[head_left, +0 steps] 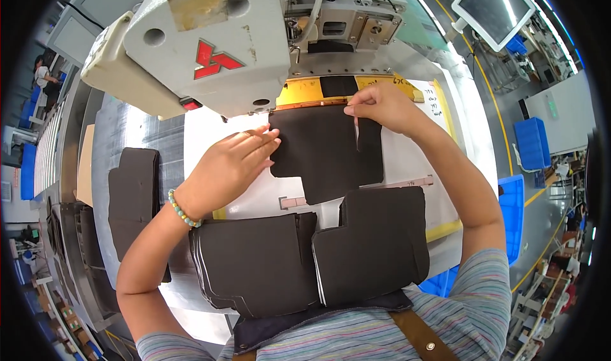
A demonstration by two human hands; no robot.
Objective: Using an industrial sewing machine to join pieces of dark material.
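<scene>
A flat black panel (318,148) with a cut-out lower left corner lies on the white work plate under a sewing machine head (210,49). My left hand (232,164) rests at the panel's left edge, fingers stretched out and nearly flat. At the upper right edge of the panel, my right hand (385,110) has thumb and forefinger pinched together. A thin pale sliver runs down the panel below that pinch; whether it is a slim tool or a gap in the panel, I cannot tell. Along the panel's far edge lies a yellow strip (302,94).
Two stacks of similar black panels, a left one (254,259) and a right one (375,246), lie close to my body. Another black stack (133,195) sits on the metal table at left. A monitor (493,11) and a blue bin (532,143) stand at right.
</scene>
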